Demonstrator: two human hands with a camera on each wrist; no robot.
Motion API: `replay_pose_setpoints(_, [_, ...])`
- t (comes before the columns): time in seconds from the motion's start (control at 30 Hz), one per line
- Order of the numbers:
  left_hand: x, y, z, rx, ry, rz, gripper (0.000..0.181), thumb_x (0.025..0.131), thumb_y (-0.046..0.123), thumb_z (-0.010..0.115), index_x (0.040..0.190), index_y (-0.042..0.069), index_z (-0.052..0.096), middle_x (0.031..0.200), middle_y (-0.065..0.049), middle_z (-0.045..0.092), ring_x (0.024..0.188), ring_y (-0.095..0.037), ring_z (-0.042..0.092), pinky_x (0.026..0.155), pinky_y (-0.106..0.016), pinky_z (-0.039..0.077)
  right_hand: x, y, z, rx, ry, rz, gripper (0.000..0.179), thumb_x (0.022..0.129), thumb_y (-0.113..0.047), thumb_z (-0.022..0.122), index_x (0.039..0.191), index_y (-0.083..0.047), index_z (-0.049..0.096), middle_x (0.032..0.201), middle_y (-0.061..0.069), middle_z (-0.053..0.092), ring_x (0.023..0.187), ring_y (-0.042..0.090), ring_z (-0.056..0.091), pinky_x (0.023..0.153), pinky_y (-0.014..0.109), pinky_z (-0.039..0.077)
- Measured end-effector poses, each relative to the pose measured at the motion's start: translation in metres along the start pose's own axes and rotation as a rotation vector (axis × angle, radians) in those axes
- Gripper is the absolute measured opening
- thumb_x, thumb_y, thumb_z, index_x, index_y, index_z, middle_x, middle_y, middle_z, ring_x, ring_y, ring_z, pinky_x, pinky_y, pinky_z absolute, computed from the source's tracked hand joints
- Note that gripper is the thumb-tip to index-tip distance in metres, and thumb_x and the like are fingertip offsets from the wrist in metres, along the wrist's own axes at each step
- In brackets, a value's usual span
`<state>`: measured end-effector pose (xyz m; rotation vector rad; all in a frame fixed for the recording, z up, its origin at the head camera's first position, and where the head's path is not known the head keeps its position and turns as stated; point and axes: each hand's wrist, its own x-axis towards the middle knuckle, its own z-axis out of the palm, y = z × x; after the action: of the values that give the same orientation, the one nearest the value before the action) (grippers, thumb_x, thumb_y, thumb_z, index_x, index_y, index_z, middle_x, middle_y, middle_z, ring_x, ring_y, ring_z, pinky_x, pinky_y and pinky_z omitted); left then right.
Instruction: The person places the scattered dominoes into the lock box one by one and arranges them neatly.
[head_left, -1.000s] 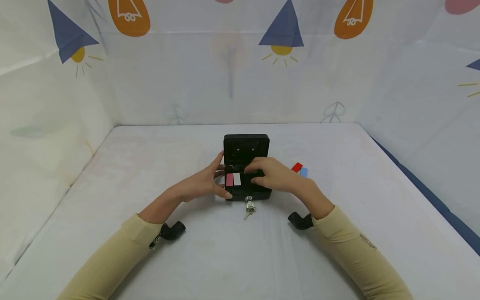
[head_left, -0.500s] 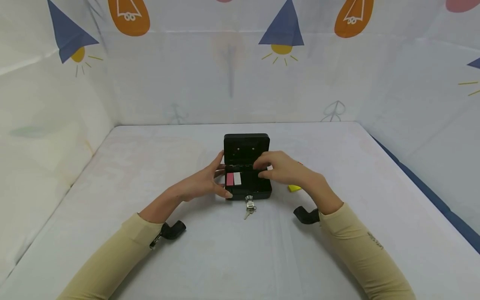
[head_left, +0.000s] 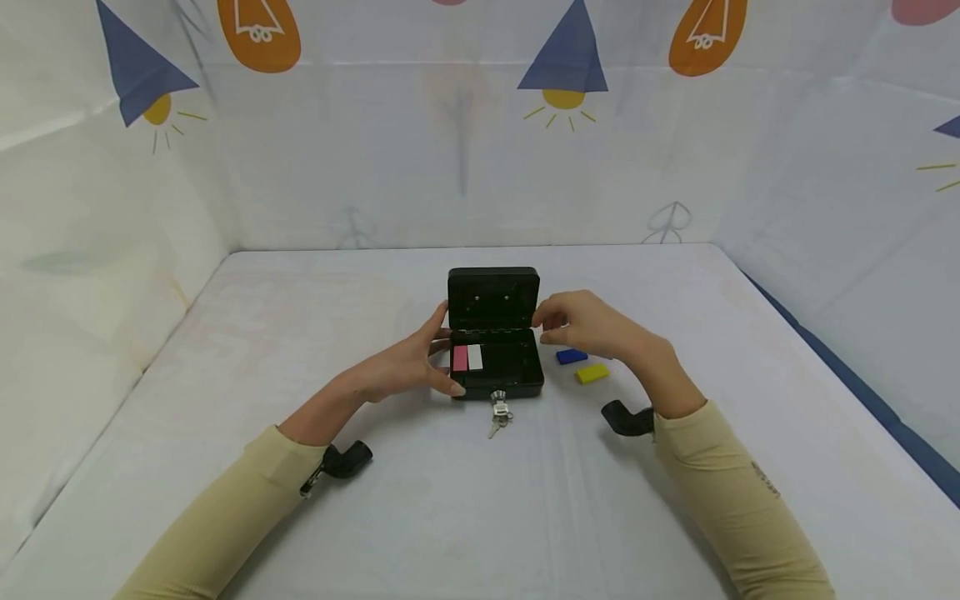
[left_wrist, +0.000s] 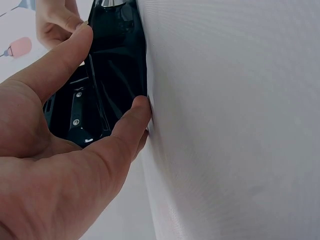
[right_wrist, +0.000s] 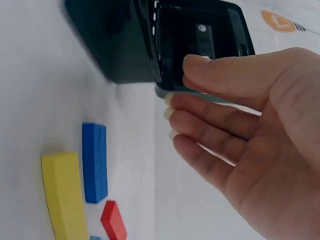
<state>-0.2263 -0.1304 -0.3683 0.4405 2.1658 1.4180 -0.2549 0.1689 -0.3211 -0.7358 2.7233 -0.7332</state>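
Observation:
A black cash box (head_left: pixel 517 390) stands in the middle of the table with its lid (head_left: pixel 493 287) raised. Inside, along its left wall, lie a pink block (head_left: pixel 460 358) and a white block (head_left: pixel 475 357). My left hand (head_left: pixel 401 365) holds the box by its left side, thumb at the front corner, fingers spread toward the back. Keys (head_left: pixel 498 413) hang from the front lock. My right hand (head_left: pixel 592 325) is just right of the lid, its fingers loosely bent and holding nothing visible. In the right wrist view its thumb (right_wrist: pixel 200 67) overlaps the lid.
Right of the box lie a yellow block (head_left: pixel 592 373) and a blue block (head_left: pixel 572 356). The right wrist view also shows a red block (right_wrist: pixel 114 221) and a sliver of a light blue one (right_wrist: pixel 95 238). A patterned cloth wall (head_left: pixel 337 150) rises behind the white table.
My right hand has moved out of the box, rightward and back to beside the lid, uncovering the blue and yellow blocks. My left hand has stayed on the box.

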Motion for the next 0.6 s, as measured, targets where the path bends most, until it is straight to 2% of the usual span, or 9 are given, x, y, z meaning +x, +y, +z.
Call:
replay_pose_setpoints(0.13, [-0.001,0.001,0.0,0.009,-0.001,0.001,0.133,0.077,0.019,0.087,0.153,0.047,-0.018,0.166,-0.003,0.012,0.156,-0.025,0.012,0.122,-0.059,0.017,0.001,0.009,-0.002,-0.033,-0.013,0.011,0.022,0.091,-0.009,0.066,0.112,-0.005,0.071,0.1,0.007,0.072,0.088,0.02,0.064,0.079,0.037,0.054])
replay_pose_setpoints(0.27, [-0.001,0.001,0.0,0.011,-0.001,0.0,0.132,0.077,0.018,0.086,0.153,0.047,-0.018,0.166,-0.003,0.012,0.156,-0.025,0.012,0.122,-0.059,0.017,0.002,0.016,-0.003,-0.073,-0.029,0.028,0.02,0.089,-0.011,0.069,0.108,-0.006,0.073,0.099,0.007,0.072,0.09,0.02,0.064,0.082,0.038,0.054])
replay_pose_setpoints(0.6, [-0.001,0.001,0.001,0.02,0.0,-0.003,0.132,0.078,0.018,0.086,0.153,0.047,-0.018,0.166,-0.003,0.012,0.156,-0.025,0.013,0.121,-0.06,0.017,0.002,0.031,-0.004,-0.084,-0.103,0.141,0.019,0.09,-0.013,0.068,0.106,-0.007,0.075,0.104,0.008,0.072,0.09,0.02,0.063,0.085,0.039,0.055])
